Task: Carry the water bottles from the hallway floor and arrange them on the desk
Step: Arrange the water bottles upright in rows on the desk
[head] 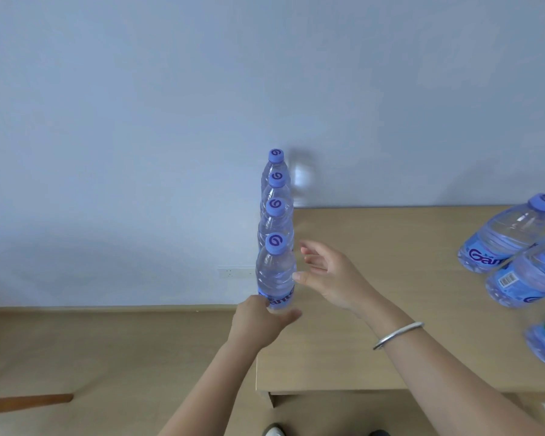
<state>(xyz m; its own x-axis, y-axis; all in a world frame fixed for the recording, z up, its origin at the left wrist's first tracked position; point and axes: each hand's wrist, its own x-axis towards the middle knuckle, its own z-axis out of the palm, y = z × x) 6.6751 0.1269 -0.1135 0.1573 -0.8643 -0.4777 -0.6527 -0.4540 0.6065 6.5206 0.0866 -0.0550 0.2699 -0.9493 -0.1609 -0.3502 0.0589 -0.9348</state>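
Landmark: desk, light wood, set against the wall.

Item 1. Wall socket: one, left of the desk, low on the wall.

Item 2. Left hand: placed at the desk's left edge; fingers are curled round the labelled base of the nearest bottle, which is held upright.

Item 3. Row of bottles: four are counted, blue-capped, standing upright in single file along the desk's left edge, running back toward the wall. The nearest is the one gripped.

Item 4. Right hand: over the desk, just right of the nearest bottle; fingers are spread and relaxed, nothing is held, thumb tip near or touching the bottle's side, which cannot be told apart.

Item 5. Bracelet: one, silver, worn on the right wrist.

Item 6. Lying bottles: at least three are counted on their sides at the desk's right end; a fourth shape is cut off.

Handling note: the gripped bottle is best set flat, in line with the caps behind, released gently, well clear of the edge.
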